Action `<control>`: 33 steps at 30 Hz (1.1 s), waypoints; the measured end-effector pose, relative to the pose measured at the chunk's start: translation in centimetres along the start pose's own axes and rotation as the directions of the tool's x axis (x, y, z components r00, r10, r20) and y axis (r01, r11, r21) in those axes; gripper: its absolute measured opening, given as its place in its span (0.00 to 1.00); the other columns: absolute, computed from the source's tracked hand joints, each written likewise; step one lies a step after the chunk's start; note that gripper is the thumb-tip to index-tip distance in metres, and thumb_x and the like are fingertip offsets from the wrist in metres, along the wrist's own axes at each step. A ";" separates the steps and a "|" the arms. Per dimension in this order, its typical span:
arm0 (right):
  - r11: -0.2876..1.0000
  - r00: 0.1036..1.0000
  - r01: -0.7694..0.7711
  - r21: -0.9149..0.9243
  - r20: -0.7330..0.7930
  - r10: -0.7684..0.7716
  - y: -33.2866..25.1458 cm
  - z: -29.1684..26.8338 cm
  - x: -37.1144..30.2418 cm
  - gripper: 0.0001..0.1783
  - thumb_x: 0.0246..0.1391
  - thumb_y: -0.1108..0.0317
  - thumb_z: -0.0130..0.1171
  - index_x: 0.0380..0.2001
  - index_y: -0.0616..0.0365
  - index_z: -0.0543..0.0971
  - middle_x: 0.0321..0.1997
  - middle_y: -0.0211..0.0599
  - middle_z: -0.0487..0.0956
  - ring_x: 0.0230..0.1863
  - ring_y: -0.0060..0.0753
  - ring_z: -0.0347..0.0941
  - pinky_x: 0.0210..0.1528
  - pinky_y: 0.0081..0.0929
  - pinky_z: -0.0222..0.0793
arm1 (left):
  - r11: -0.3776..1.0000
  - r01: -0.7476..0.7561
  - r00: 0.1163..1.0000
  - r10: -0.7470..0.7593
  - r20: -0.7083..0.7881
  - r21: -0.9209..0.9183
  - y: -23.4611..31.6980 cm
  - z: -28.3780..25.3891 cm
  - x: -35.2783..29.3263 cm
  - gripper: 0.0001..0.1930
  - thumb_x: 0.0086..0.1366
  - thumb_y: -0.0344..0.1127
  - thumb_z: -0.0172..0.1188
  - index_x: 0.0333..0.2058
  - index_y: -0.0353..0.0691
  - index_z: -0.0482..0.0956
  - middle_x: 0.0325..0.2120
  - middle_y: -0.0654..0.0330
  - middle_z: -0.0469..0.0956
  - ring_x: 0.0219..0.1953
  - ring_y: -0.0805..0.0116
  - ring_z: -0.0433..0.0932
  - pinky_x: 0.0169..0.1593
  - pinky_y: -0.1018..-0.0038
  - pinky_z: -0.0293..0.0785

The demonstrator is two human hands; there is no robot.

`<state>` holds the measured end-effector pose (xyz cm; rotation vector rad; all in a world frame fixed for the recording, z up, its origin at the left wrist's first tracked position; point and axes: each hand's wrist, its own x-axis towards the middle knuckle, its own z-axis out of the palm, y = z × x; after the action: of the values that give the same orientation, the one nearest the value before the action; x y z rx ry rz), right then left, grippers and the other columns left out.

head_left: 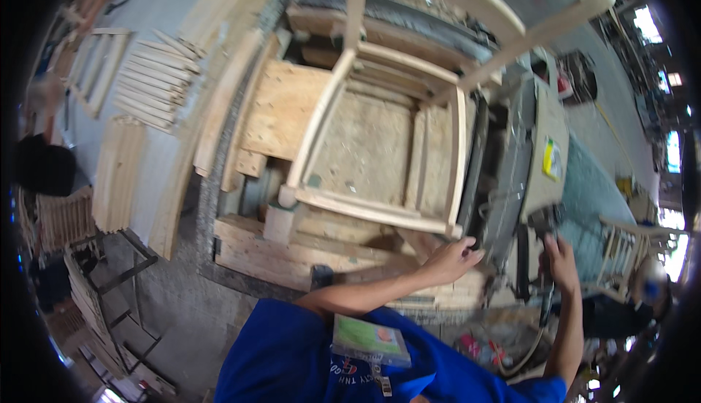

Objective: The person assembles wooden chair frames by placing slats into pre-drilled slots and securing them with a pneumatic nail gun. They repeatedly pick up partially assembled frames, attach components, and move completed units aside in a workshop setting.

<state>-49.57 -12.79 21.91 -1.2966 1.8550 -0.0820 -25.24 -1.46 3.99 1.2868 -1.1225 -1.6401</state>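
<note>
A pale wooden chair frame (380, 202) with a curved back lies across the bench, its seat opening bare. My left hand (454, 260) is beside the frame's near right corner, with its fingers curled together. Whether something small is between them is hard to make out. Farther right, my right hand (562, 263) is closed around the handle of a dark nail gun (544, 217). Its head points away from me, and an air hose (527, 363) trails from the handle's lower end. The gun is apart from the chair frame.
Wooden slats (155, 82) and long boards (120, 173) lie on a table at the left. Wooden blocks (281, 224) and a plywood piece (285, 107) surround the frame. Dark machinery (504, 177) borders the bench's right side. Another person (47, 162) is at the far left.
</note>
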 end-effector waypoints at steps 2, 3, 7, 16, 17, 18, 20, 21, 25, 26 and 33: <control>0.999 0.988 0.010 -0.036 0.153 -0.004 -7.1 3.0 -0.8 0.20 0.73 0.50 0.53 0.39 0.58 0.76 0.23 0.28 0.75 0.21 0.23 0.73 0.23 0.25 0.69 | 0.948 0.212 0.970 -0.174 0.169 -0.238 1.2 2.6 0.2 0.34 0.73 0.59 0.60 0.59 0.31 0.70 0.36 0.54 0.82 0.37 0.72 0.79 0.38 0.71 0.77; 0.998 0.973 0.035 -0.047 0.229 -0.024 -9.8 4.6 -0.6 0.20 0.73 0.50 0.54 0.40 0.59 0.76 0.23 0.29 0.75 0.21 0.23 0.73 0.23 0.25 0.69 | 0.793 0.435 0.881 -0.276 0.385 -0.427 3.1 2.3 0.5 0.33 0.74 0.58 0.59 0.60 0.33 0.69 0.40 0.57 0.81 0.38 0.74 0.80 0.38 0.72 0.78; 0.977 0.867 0.090 -0.191 0.498 0.017 -14.8 9.5 2.7 0.19 0.73 0.54 0.54 0.45 0.62 0.77 0.31 0.35 0.80 0.23 0.24 0.76 0.27 0.29 0.76 | 0.539 0.396 0.916 -0.281 0.285 -0.743 4.6 1.6 0.1 0.21 0.78 0.51 0.54 0.56 0.40 0.75 0.44 0.62 0.81 0.42 0.74 0.82 0.44 0.66 0.84; 0.815 0.566 -0.546 -0.194 0.631 0.530 -15.6 18.3 14.3 0.21 0.75 0.56 0.49 0.44 0.68 0.77 0.28 0.42 0.81 0.21 0.35 0.79 0.21 0.36 0.78 | -0.067 0.413 0.865 -0.282 0.414 -0.908 0.3 -0.9 2.7 0.14 0.77 0.46 0.57 0.51 0.42 0.76 0.44 0.62 0.82 0.41 0.65 0.84 0.50 0.60 0.84; 0.817 0.567 -0.538 -0.207 0.628 0.532 -15.8 19.0 14.8 0.22 0.75 0.56 0.48 0.44 0.69 0.77 0.27 0.42 0.81 0.21 0.35 0.79 0.21 0.36 0.78 | -0.099 0.401 0.871 -0.268 0.412 -0.911 -0.3 -0.8 3.1 0.15 0.77 0.46 0.57 0.51 0.42 0.76 0.45 0.61 0.82 0.42 0.64 0.85 0.51 0.59 0.84; 0.832 0.586 -0.503 -0.235 0.615 0.528 -15.9 19.3 15.1 0.22 0.74 0.55 0.49 0.43 0.69 0.77 0.27 0.42 0.80 0.21 0.36 0.79 0.21 0.38 0.79 | -0.110 0.364 0.893 -0.239 0.380 -0.925 -0.8 -0.6 3.4 0.15 0.79 0.45 0.54 0.53 0.41 0.75 0.46 0.59 0.82 0.45 0.63 0.84 0.53 0.58 0.84; 0.834 0.593 -0.454 -0.313 0.593 0.545 -16.1 20.7 15.5 0.23 0.74 0.54 0.50 0.44 0.69 0.77 0.27 0.42 0.81 0.21 0.37 0.79 0.21 0.39 0.79 | -0.132 0.352 0.895 -0.244 0.374 -0.927 -1.5 -0.6 3.8 0.16 0.80 0.45 0.51 0.55 0.40 0.74 0.47 0.58 0.82 0.47 0.62 0.84 0.54 0.58 0.83; 0.832 0.597 -0.430 -0.350 0.581 0.553 -16.2 21.2 15.6 0.23 0.74 0.54 0.50 0.44 0.69 0.77 0.28 0.42 0.81 0.21 0.37 0.80 0.21 0.39 0.79 | -0.142 0.347 0.895 -0.245 0.373 -0.927 -1.7 -0.5 3.8 0.16 0.80 0.44 0.49 0.55 0.40 0.73 0.47 0.57 0.82 0.48 0.61 0.84 0.55 0.58 0.83; 0.796 0.550 -0.431 -0.426 0.575 0.606 -16.0 22.0 16.4 0.23 0.74 0.54 0.50 0.44 0.69 0.77 0.29 0.43 0.82 0.21 0.38 0.80 0.21 0.39 0.80 | -0.164 0.358 0.900 -0.201 0.387 -0.919 -1.6 -0.6 3.8 0.17 0.82 0.44 0.45 0.57 0.38 0.71 0.50 0.54 0.82 0.50 0.60 0.84 0.57 0.59 0.82; 0.789 0.543 -0.436 -0.432 0.572 0.614 -16.1 22.1 16.4 0.23 0.74 0.54 0.50 0.44 0.69 0.78 0.29 0.43 0.82 0.20 0.37 0.80 0.21 0.39 0.80 | -0.155 0.363 0.899 -0.201 0.389 -0.919 -1.5 -0.8 3.7 0.17 0.82 0.44 0.45 0.57 0.37 0.71 0.50 0.53 0.82 0.51 0.60 0.84 0.58 0.60 0.82; 0.799 0.581 -0.396 -0.453 0.550 0.600 -17.5 21.5 14.5 0.23 0.74 0.54 0.48 0.44 0.68 0.78 0.29 0.40 0.81 0.20 0.33 0.80 0.20 0.37 0.80 | -0.128 0.386 0.898 -0.174 0.404 -0.914 0.2 -1.1 3.4 0.19 0.83 0.46 0.42 0.56 0.35 0.71 0.49 0.51 0.82 0.51 0.59 0.84 0.60 0.59 0.81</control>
<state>-23.78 -23.94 8.11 -0.7415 1.5227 0.8979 -24.84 -4.86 2.97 0.2608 0.6289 -2.1216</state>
